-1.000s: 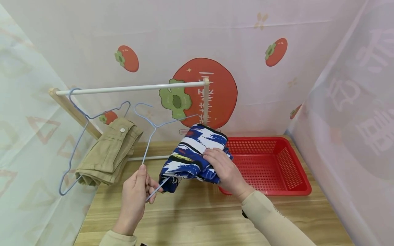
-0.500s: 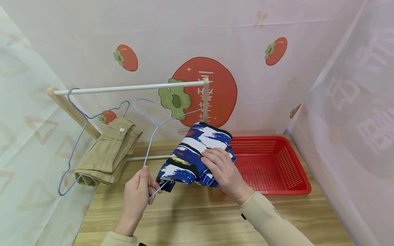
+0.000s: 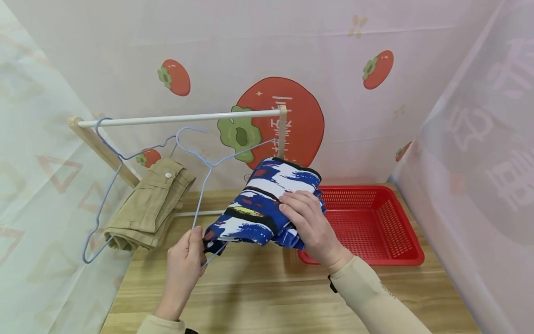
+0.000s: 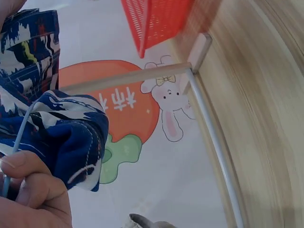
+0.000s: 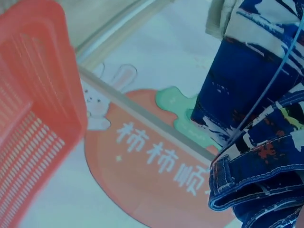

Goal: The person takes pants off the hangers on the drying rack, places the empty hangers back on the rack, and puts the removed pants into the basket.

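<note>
My left hand point(image 3: 185, 255) grips the lower left corner of a blue wire hanger point(image 3: 210, 166), whose hook points up and is free of the rail. Blue, white and black patterned pants point(image 3: 250, 208) are folded over the hanger's bottom bar. My right hand point(image 3: 313, 227) holds their right part, fingers on top and thumb hidden beneath. In the left wrist view, curled fingers point(image 4: 40, 190) pinch the wire beside the cloth. The right wrist view shows the bar point(image 5: 264, 89) running between the folded layers, with a belt loop point(image 5: 222, 172) on the waistband.
A rack with a white rail point(image 3: 187, 118) stands at the back left. On it hangs another blue hanger point(image 3: 121, 157) with folded khaki pants point(image 3: 146, 204). A red perforated basket point(image 3: 410, 232) sits on the wooden table point(image 3: 250, 297) at the right. Printed cloth walls enclose the table.
The hanger and pants have risen slightly, the hook now nearer the rail. The pants have spread leftward along the bar, reaching my left hand's fingers. Both hands keep their holds.
</note>
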The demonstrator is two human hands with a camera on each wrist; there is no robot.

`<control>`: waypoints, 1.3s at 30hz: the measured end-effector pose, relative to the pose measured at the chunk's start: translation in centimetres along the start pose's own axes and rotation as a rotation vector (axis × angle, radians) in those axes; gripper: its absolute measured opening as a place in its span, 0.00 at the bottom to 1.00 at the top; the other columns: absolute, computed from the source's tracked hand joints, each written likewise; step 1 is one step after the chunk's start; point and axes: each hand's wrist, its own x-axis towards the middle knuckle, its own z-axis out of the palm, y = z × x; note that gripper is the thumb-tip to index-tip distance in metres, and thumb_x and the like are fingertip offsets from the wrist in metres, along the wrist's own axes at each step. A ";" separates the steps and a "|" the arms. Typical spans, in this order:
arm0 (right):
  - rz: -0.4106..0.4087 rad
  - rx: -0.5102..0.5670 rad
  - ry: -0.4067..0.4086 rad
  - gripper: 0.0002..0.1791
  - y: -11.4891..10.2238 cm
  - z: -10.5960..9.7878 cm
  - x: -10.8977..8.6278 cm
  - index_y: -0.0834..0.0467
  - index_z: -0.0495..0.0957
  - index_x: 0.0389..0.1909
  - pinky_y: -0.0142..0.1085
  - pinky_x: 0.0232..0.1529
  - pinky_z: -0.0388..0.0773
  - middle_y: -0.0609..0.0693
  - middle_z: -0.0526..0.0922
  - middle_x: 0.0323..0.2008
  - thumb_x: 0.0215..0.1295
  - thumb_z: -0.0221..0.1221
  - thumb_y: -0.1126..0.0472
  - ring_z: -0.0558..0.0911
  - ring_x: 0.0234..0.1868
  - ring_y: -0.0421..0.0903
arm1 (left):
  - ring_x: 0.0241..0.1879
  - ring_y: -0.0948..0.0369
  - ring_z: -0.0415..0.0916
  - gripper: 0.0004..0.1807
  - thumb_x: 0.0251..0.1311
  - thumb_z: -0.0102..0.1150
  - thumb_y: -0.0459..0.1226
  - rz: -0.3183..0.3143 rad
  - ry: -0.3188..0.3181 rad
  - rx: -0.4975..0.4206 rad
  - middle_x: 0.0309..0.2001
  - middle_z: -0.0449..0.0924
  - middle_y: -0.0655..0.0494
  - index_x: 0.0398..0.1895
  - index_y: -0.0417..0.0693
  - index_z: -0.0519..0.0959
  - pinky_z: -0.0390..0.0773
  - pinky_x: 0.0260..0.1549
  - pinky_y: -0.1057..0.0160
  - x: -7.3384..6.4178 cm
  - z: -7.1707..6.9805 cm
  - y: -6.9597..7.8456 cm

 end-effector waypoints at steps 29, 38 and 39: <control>0.026 0.145 0.231 0.31 0.0 -6.8 2.7 0.68 0.67 0.49 0.41 0.72 0.65 0.57 0.76 0.60 0.70 0.61 0.43 0.71 0.68 0.44 | 0.11 0.68 0.58 0.25 0.80 0.49 0.39 0.301 0.216 0.298 0.12 0.61 0.63 0.17 0.49 0.61 0.58 0.13 0.66 2.2 -2.1 -1.6; -0.003 0.108 0.194 0.27 0.1 -9.2 2.2 0.70 0.70 0.48 0.40 0.72 0.66 0.64 0.78 0.52 0.73 0.59 0.46 0.75 0.64 0.49 | 0.12 0.67 0.49 0.28 0.81 0.45 0.45 0.216 0.193 0.280 0.13 0.56 0.59 0.18 0.47 0.60 0.55 0.12 0.65 3.6 -2.8 -0.2; 0.004 0.097 0.164 0.27 0.4 -9.4 1.9 0.70 0.70 0.49 0.39 0.72 0.65 0.64 0.78 0.52 0.74 0.58 0.47 0.75 0.64 0.50 | 0.12 0.66 0.49 0.28 0.82 0.44 0.46 0.195 0.172 0.273 0.13 0.56 0.58 0.18 0.46 0.59 0.56 0.12 0.65 3.8 -2.8 -0.1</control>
